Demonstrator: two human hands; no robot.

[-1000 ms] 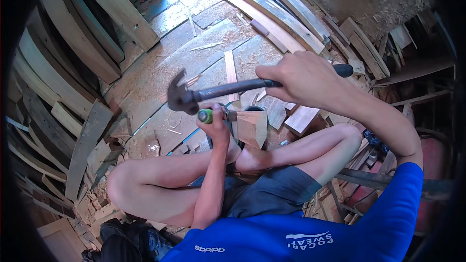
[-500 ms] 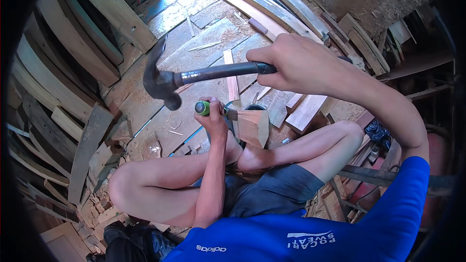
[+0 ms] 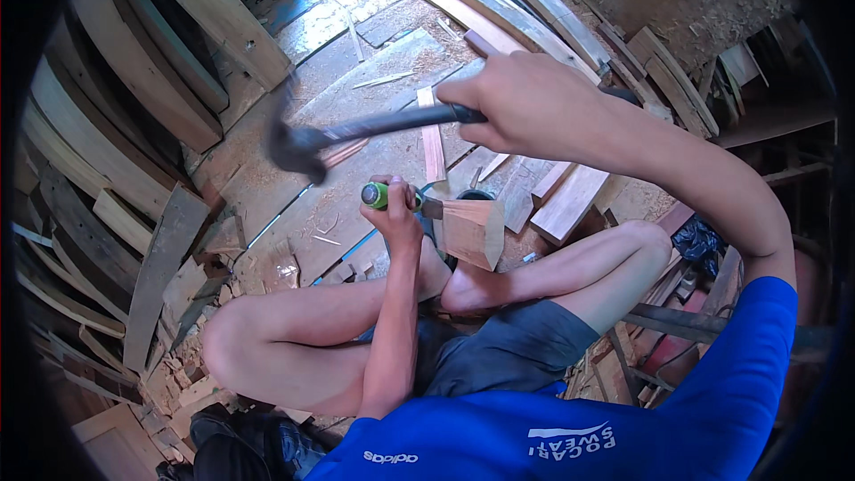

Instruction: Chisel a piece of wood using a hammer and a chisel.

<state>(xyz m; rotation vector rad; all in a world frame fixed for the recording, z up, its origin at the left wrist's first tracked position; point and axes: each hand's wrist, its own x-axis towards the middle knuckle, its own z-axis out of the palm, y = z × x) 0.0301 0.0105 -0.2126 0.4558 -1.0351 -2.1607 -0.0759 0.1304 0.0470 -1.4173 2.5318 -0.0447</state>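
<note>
On my left, long brown and grey wooden boards lean close together, and their ends make a bumpy edge. Next comes the pale grey plank floor, the widest room I have for moving, with thin wood bits lying on it. Above it hangs a dark metal hammer with a black handle; its head looks blurry to me. I see a gap between that head and the end of the chisel with the green handle and flat metal blade. My left hand has its fingers wrapped tight around the chisel. The blade meets the left edge of the chunky light-brown wood block, which sits just above my bare feet in this view. I cannot tell what holds the block up. Farther right, my right hand is closed around the hammer's handle, well apart from the block. Past the block, flat pinkish-brown wood pieces make a tight edge near my right knee.
</note>
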